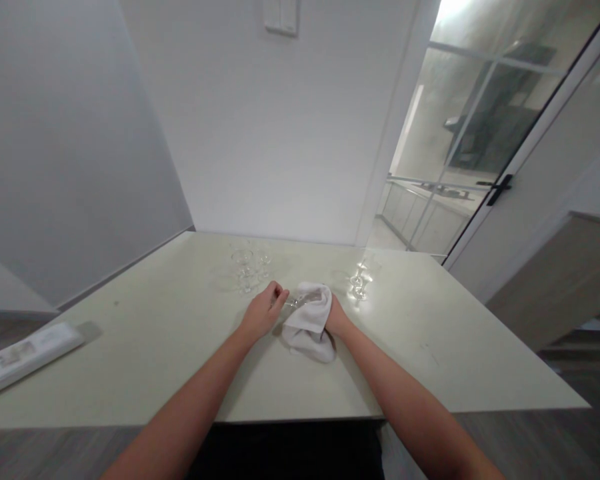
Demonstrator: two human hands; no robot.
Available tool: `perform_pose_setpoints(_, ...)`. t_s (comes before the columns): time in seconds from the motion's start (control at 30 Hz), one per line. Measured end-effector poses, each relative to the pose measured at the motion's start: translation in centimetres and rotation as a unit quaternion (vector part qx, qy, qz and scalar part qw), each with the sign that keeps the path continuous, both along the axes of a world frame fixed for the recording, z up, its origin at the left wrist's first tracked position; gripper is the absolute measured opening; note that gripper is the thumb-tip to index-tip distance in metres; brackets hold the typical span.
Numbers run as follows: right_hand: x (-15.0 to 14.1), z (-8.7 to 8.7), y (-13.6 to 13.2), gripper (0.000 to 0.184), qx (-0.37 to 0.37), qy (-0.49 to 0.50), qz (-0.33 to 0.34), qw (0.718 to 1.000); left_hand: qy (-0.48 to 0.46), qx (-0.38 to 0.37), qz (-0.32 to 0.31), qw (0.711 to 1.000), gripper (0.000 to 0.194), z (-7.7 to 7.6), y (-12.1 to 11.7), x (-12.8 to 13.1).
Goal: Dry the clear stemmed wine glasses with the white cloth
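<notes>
My left hand [264, 312] is closed, its thumb and fingers pinching one end of a clear stemmed glass [295, 303]. The glass lies roughly sideways above the table, and its other end goes into a white cloth [307, 328]. From the right, my right hand [337, 316] is wrapped in and around the cloth, with most of its fingers hidden behind the fabric. A loose part of the cloth hangs down to the tabletop. How much of the glass sits inside the cloth is hidden.
Several clear stemmed glasses [245, 260] stand beyond my left hand. More clear glassware [360, 279] stands behind my right hand. A long white box [27, 357] lies at the left edge of the pale table [155, 333]. A wall borders the table's far side.
</notes>
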State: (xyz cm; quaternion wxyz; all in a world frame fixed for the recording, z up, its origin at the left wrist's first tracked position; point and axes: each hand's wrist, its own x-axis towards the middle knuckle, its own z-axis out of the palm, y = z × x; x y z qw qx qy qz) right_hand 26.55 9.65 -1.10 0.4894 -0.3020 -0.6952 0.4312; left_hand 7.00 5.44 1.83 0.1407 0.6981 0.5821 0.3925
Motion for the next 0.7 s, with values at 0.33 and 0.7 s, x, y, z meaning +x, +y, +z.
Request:
perform_pose_setpoints(0.33, 0.3, -2.8, 1.6, 0.037, -0.026, 0.040, -0.082, 0.996, 0.040, 0.117, -0.101, 0.987, 0.022, 0.6, -1.5, 0.4)
perform_pose_setpoints(0.7, 0.0, -0.8, 0.4, 0.039, 0.027, 0.044, -0.040, 0.998, -0.147, -0.046, -0.034, 0.987, 0.036, -0.4, 0.7, 0.1)
